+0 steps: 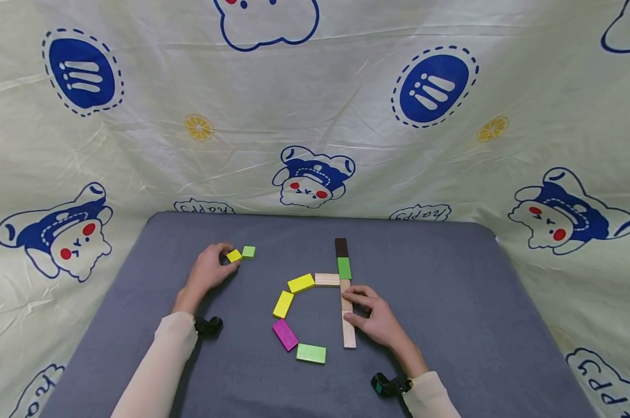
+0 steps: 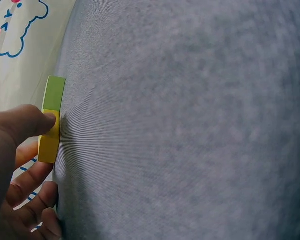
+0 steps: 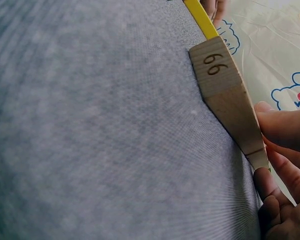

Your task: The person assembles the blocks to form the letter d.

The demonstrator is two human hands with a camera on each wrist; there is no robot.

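My left hand [image 1: 209, 269] pinches a small yellow block [image 1: 234, 255] between thumb and fingers at the back left. Against that block sits a light green block [image 1: 249, 252], seen in the left wrist view as well. My right hand [image 1: 376, 318] rests its thumb and fingertips on plain wooden blocks [image 1: 348, 331] in an upright row. Above them in the row come a green block [image 1: 344, 268] and a dark brown block [image 1: 341, 248]. In the right wrist view, the nearest wooden block [image 3: 227, 100] carries the number 66.
Left of the row, a curve runs through a plain wooden block [image 1: 327, 280], two yellow blocks [image 1: 283, 304], a magenta block [image 1: 285, 335] and a light green block [image 1: 311, 353]. The grey tabletop [image 1: 440, 278] ends at a printed curtain [image 1: 315, 87].
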